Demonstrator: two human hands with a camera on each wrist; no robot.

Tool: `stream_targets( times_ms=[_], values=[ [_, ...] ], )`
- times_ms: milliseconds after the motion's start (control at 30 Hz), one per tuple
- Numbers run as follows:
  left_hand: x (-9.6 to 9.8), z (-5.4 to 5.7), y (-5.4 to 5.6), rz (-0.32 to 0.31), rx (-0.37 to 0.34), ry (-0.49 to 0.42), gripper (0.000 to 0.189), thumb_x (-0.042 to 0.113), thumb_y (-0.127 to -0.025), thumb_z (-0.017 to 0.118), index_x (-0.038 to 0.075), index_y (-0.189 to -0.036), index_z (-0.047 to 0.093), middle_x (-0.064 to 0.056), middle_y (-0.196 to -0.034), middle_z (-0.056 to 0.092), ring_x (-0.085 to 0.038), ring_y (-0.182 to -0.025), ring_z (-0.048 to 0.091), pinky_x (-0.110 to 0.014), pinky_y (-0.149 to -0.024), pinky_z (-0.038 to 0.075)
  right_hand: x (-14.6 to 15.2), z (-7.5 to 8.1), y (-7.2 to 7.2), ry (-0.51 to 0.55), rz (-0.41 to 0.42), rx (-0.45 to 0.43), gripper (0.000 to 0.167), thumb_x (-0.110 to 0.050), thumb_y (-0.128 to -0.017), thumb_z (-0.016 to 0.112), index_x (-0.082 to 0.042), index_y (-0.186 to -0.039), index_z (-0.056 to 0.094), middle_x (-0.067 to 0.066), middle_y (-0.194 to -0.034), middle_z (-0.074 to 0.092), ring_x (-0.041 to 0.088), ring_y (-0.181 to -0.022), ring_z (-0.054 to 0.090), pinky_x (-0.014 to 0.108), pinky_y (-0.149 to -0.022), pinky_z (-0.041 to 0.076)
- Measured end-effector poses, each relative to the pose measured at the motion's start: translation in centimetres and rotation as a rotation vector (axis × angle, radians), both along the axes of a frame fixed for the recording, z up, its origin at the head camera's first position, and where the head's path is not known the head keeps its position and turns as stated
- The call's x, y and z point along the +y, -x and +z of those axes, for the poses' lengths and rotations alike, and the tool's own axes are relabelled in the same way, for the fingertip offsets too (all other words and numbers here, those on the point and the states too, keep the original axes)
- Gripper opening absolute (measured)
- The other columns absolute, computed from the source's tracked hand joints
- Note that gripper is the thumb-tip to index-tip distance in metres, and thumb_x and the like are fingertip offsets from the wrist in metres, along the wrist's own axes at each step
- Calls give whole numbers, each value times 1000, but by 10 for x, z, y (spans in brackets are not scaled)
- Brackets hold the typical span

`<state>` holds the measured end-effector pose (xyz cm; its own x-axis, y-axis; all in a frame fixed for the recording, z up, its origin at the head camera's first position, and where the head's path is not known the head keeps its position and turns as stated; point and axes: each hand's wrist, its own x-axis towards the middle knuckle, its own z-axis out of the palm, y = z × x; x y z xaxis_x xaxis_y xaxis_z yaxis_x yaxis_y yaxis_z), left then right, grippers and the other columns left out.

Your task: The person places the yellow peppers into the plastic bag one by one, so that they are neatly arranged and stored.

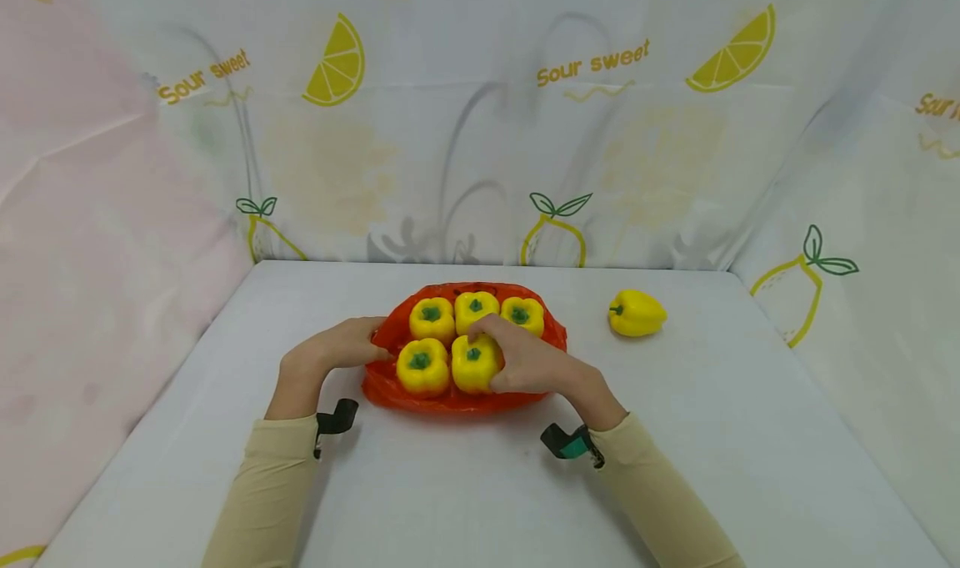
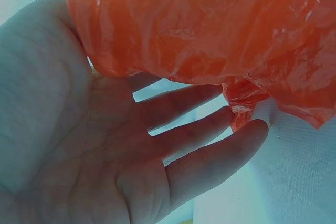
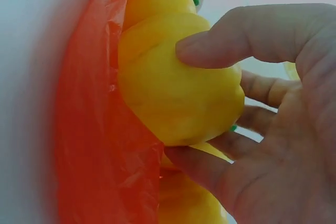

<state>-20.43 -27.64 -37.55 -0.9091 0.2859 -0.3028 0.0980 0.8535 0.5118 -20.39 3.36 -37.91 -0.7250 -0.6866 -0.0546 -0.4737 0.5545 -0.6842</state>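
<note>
Several yellow bell peppers with green stems, among them a front-left pepper [image 1: 423,369], stand upright in an opened red plastic bag [image 1: 405,397]. At the bag's left side, my left hand [image 1: 337,347] holds its edge; in the left wrist view the red plastic [image 2: 184,30] covers the thumb and part of the fingers. My right hand [image 1: 528,359] grips the front-right yellow bell pepper [image 1: 472,372], thumb on one side and fingers round the other. That same pepper [image 3: 178,87] looks large in the right wrist view, beside the bag's red wall [image 3: 105,145].
One more yellow bell pepper [image 1: 637,313] lies on its side on the white table [image 1: 450,493], right of the bag. A white cloth backdrop [image 1: 465,134] with lemon prints rises behind the table and along its sides.
</note>
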Motion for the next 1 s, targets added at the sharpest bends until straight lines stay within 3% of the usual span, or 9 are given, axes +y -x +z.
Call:
stream_targets(
  times_ms=[333, 733, 1000],
  values=[
    [2, 1, 0, 4, -7, 7, 55, 29, -90, 64, 16, -142, 52, -9, -141, 58, -32, -127, 50, -63, -109, 39, 3, 7, -2, -118, -40, 95, 48, -17, -83, 78, -21, -124, 53, -5, -125, 56, 15, -119, 48, 39, -107, 47],
    [3, 1, -1, 18, -16, 12, 53, 28, -90, 64, 15, -141, 53, -10, -138, 59, -32, -125, 51, -62, -109, 40, -1, 6, -3, -130, -39, 181, 46, -23, -84, 79, -22, -125, 58, -1, -128, 48, 15, -115, 50, 33, -100, 52],
    [5, 2, -1, 19, -18, 12, 53, 29, -90, 65, 14, -139, 53, -9, -136, 60, -31, -123, 51, -62, -108, 42, 17, 14, 2, -74, -53, 133, 46, -25, -86, 77, -23, -128, 60, -2, -135, 47, 18, -125, 47, 38, -105, 50]
  ],
)
